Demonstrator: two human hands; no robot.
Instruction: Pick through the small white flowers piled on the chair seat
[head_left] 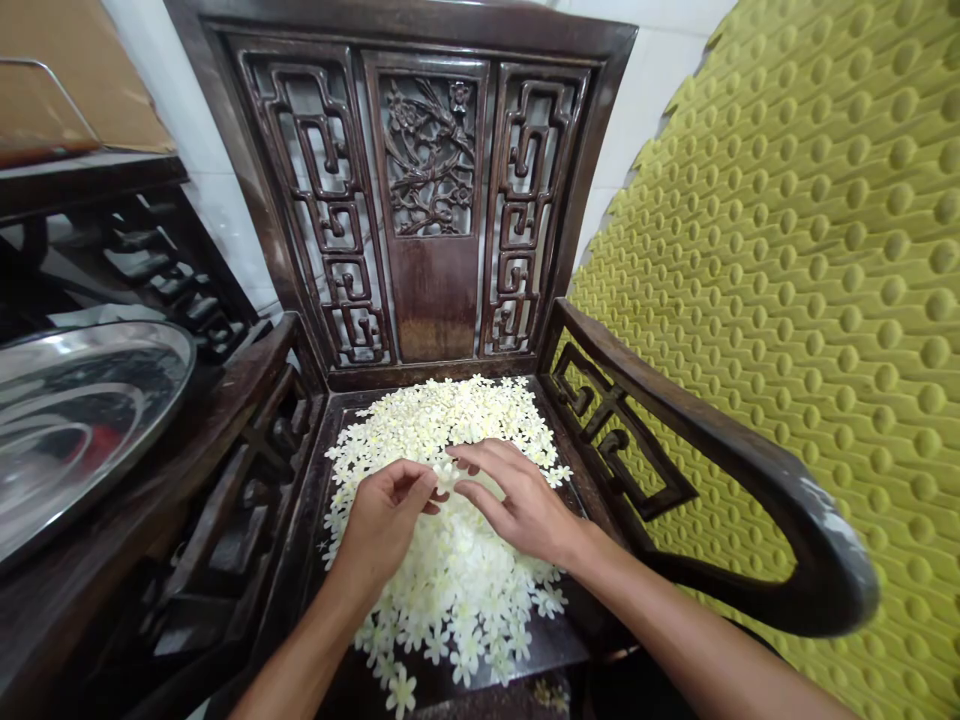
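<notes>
A heap of small white flowers with yellow centres [442, 560] covers most of the seat of a dark carved wooden armchair [431, 210]. Both hands hover low over the middle of the heap. My left hand [386, 515] is curled, its fingertips close to a single flower [446, 475]. Whether it pinches that flower I cannot tell. My right hand [517, 500] is spread, with its fingers apart and its tips beside the same flower. The seat under the flowers is hidden.
The chair's curved armrest [757, 470] runs along the right, and a yellow-green dimpled mat [810, 300] stands behind it. To the left lies a large steel tray [82, 420] on dark carved furniture [150, 250]. Cardboard [67, 80] and white wall tiles [217, 200] show behind.
</notes>
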